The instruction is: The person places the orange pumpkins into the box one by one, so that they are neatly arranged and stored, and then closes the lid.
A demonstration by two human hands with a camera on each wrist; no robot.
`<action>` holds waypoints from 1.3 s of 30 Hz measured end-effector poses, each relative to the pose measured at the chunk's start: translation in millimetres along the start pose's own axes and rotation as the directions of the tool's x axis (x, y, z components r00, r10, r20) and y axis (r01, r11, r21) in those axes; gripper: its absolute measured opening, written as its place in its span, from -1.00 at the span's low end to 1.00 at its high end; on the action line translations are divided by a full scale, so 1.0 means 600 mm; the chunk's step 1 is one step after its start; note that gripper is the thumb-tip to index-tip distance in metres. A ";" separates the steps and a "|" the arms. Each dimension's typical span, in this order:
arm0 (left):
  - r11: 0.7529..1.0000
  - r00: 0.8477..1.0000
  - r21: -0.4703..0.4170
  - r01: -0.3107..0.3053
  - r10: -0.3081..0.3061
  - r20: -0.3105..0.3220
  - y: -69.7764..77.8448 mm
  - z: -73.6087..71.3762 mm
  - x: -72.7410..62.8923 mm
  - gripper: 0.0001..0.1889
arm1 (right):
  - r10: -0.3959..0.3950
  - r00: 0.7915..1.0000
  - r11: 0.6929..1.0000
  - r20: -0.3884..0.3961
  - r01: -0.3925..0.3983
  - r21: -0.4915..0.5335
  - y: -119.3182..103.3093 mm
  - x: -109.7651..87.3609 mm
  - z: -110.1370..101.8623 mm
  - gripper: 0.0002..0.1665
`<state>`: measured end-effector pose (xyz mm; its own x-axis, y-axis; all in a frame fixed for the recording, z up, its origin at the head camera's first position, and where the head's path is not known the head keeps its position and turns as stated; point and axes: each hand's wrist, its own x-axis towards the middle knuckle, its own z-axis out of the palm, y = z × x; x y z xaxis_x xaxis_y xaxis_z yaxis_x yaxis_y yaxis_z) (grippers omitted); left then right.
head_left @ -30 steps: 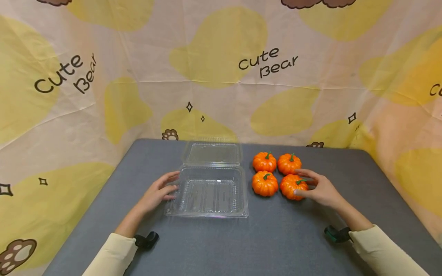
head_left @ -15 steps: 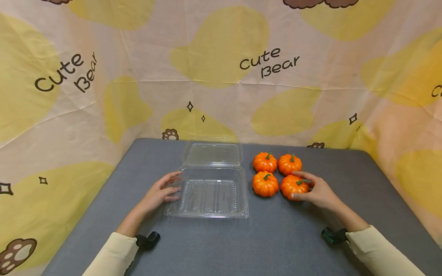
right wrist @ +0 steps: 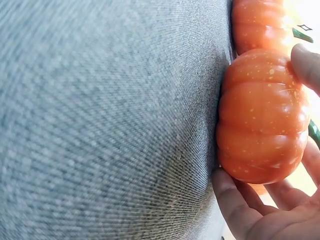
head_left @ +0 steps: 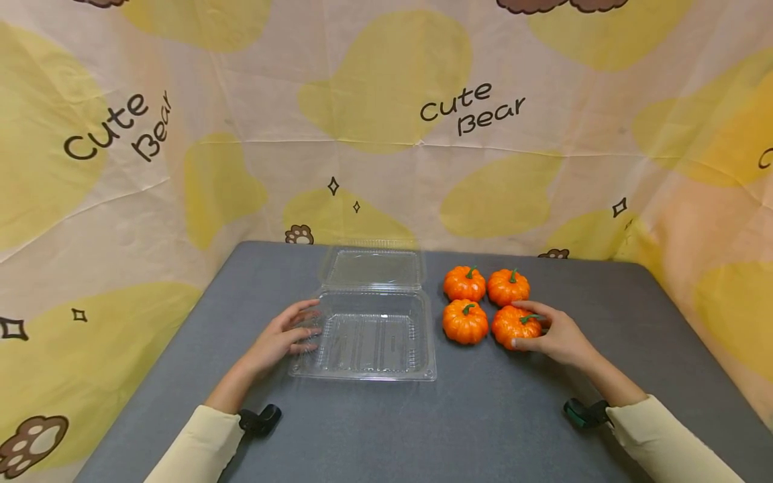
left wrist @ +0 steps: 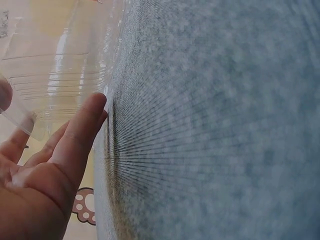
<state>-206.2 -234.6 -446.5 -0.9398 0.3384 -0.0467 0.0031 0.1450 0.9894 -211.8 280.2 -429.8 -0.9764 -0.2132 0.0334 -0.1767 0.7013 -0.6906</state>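
A clear plastic clamshell box (head_left: 365, 342) lies on the table with its lid (head_left: 376, 268) folded back. My left hand (head_left: 280, 339) is at the box's left edge, its fingers fairly straight and touching the rim; in the left wrist view the fingers (left wrist: 75, 145) extend along the plastic wall. My right hand (head_left: 558, 335) holds the near right orange toy pumpkin (head_left: 513, 327), thumb on one side and fingers on the other. That pumpkin (right wrist: 262, 117) rests on the cloth in the right wrist view. Its green stem shows between thumb and fingers.
Several orange pumpkins stand grouped: one at near left (head_left: 465, 322), one at far left (head_left: 464, 284), one at far right (head_left: 508, 287). A grey cloth covers the table (head_left: 423, 429). Behind it hangs a patterned fabric backdrop (head_left: 374, 121).
My right hand has moved slightly inward, and its thumb and fingers have closed round the near right pumpkin. My left hand has shifted a little right against the box. The pumpkins stay in place.
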 end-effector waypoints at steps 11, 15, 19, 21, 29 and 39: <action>1.000 1.000 -0.008 0.009 -0.009 0.006 0.001 0.002 0.001 -0.37 | 0.009 1.000 1.000 0.002 -0.009 0.006 -0.009 -0.004 -0.013 -0.19; 1.000 1.000 -0.003 0.013 -0.013 0.009 0.003 0.002 0.001 -0.37 | 0.011 1.000 1.000 -0.001 -0.011 0.016 -0.020 -0.006 -0.021 -0.18; 1.000 1.000 0.006 0.013 -0.013 0.007 0.002 0.001 0.000 -0.38 | 0.009 1.000 1.000 -0.005 -0.009 0.013 -0.028 -0.008 -0.027 -0.18; 1.000 1.000 0.009 0.012 -0.012 0.008 0.001 0.000 0.000 -0.38 | 0.008 1.000 1.000 -0.009 -0.008 0.005 -0.031 -0.009 -0.029 -0.18; 1.000 1.000 0.004 0.009 -0.009 0.019 0.002 -0.001 -0.002 -0.38 | 0.019 1.000 1.000 -0.011 -0.020 -0.013 -0.042 -0.011 -0.039 -0.18; 1.000 1.000 0.015 0.014 -0.015 0.016 0.002 -0.001 -0.001 -0.38 | 0.015 1.000 0.999 0.022 -0.016 0.037 -0.070 -0.008 -0.058 -0.16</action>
<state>-205.8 -235.1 -445.3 -0.9343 0.3508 -0.0633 -0.0055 0.1633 0.9866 -204.1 275.4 -375.5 -0.9760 -0.2178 0.0072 -0.1567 0.6786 -0.7176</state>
